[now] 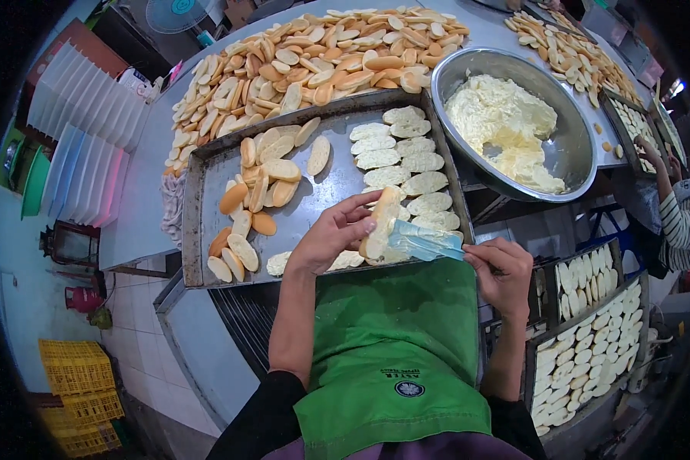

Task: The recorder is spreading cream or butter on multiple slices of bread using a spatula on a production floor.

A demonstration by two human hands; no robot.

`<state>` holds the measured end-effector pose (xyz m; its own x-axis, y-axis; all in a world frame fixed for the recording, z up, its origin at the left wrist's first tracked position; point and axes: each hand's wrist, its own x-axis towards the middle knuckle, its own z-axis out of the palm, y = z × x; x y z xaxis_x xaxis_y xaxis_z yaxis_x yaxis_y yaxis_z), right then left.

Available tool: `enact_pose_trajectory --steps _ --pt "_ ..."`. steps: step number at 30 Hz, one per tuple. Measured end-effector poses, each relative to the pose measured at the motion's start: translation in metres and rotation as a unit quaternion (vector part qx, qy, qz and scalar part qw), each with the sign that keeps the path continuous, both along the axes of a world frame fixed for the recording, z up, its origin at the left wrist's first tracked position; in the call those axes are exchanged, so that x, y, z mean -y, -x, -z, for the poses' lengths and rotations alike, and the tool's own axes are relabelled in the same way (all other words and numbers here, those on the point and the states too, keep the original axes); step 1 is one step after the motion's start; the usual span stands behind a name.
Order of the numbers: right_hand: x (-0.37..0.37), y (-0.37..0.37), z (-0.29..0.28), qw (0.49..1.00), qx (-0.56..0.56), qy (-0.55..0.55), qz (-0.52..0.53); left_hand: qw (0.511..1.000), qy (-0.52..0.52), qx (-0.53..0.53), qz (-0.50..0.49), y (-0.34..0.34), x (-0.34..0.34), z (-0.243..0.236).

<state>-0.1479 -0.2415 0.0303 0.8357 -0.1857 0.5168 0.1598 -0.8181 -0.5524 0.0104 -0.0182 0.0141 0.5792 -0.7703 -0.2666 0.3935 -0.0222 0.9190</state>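
My left hand (330, 234) holds a halved oval bread slice (382, 218) on edge between thumb and fingers. A translucent blue spreader (425, 244) lies with its blade against the slice's cut face, its handle end pinched in my right hand (506, 268). Both hands are over the near edge of a dark metal baking tray (307, 207). On the tray's right, cream-coated slices (423, 162) lie in columns; a few more line its near edge, partly behind my left hand. Plain bread halves (282, 170) are heaped loosely on its left.
A steel bowl (586, 165) of pale yellow cream (498, 123) stands right of the tray. Behind lies a large pile of bread halves (314, 57). Filled trays (590, 349) sit low on the right, near another person's striped sleeve (675, 218). Plastic trays (88, 92) are stacked left.
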Motion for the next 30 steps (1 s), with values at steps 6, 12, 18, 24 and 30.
enact_pose_trajectory --steps 6,12,18,24,30 --pt "0.004 0.007 0.012 0.959 -0.052 -0.278 0.011 0.978 0.148 -0.108 -0.096 0.010 0.001 0.003" --pt "0.000 0.006 0.013 0.947 -0.097 -0.303 -0.054 0.985 0.149 -0.067 -0.047 0.005 -0.004 0.009" --pt "-0.001 0.006 0.009 0.964 -0.094 -0.247 -0.014 0.996 0.031 0.064 0.045 0.001 -0.002 -0.002" --pt "-0.004 0.002 0.025 0.979 0.001 -0.204 -0.031 0.999 0.014 -0.045 -0.016 0.003 -0.001 0.001" --pt "-0.006 -0.006 0.027 0.960 0.017 -0.275 0.042 0.988 0.126 -0.084 -0.040 0.013 -0.003 0.011"
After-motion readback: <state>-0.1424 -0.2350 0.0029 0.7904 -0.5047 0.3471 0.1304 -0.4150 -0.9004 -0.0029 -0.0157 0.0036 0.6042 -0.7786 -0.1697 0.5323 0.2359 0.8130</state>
